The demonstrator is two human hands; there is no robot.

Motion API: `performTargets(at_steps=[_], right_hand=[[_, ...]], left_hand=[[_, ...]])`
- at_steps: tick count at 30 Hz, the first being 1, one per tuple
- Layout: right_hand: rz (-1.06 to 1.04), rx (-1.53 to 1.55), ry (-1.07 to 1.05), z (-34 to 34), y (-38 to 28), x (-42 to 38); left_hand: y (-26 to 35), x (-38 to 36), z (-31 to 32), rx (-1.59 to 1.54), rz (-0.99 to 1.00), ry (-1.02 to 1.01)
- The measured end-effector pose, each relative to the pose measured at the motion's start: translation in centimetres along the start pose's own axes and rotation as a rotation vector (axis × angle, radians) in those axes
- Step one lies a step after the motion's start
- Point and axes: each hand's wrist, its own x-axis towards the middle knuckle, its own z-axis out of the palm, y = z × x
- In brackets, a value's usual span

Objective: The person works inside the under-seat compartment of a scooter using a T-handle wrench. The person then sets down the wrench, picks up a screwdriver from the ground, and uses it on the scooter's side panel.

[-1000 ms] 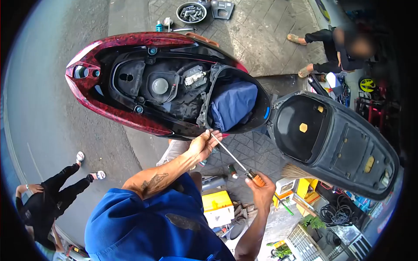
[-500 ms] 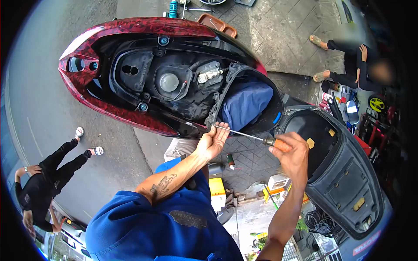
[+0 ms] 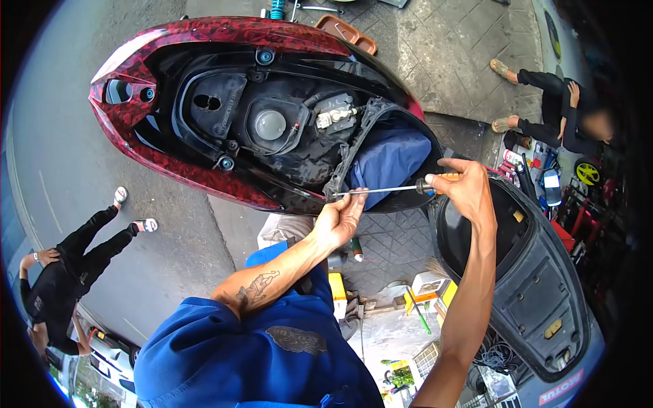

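A long screwdriver [image 3: 388, 190] with an orange handle lies almost level across the near rim of a red scooter body [image 3: 183, 173]. My right hand [image 3: 466, 187] grips the handle. My left hand [image 3: 340, 219] pinches the shaft close to the tip, which touches the black edge of the open under-seat compartment. A blue cloth [image 3: 388, 160] fills that compartment. The raised black seat [image 3: 537, 272] hangs open to the right, under my right forearm.
A person in black [image 3: 564, 115] squats at the upper right on the paving. Another person in black [image 3: 68, 272] is on the road at the left. Yellow boxes [image 3: 337, 296], tools and cables lie on the ground below. An orange tray [image 3: 347, 30] sits beyond the scooter.
My right hand rose and swung the screwdriver handle up from low right, so the shaft went from steeply slanted to nearly level. My left hand stayed at the tip by the compartment rim.
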Motion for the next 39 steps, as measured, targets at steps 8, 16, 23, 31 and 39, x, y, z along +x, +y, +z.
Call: performTargets(at_steps=[8, 16, 23, 31, 39], right_hand=[[-0.342, 0.276, 0.117, 1.3, 4.4, 1.9], [-0.269, 0.209, 0.016, 1.0, 3.6, -0.2], [-0.015, 0.018, 0.15, 1.8, 3.2, -1.3], [-0.17, 0.287, 0.392, 3.5, 3.4, -3.1], [-0.303, 0.303, 0.422, 4.1, 8.4, -1.0]], left_hand=[[-2.9, 2.0, 0.5, 0.117, 0.094, -0.034], [-2.7, 2.1, 0.2, 0.186, 0.108, 0.044], [-1.9, 0.4, 0.2, 0.39, 0.087, -0.033], [3.0, -5.1, 3.2, 2.285, 0.798, -0.357], [8.4, -2.5, 7.2, 3.276, 1.04, -1.378]])
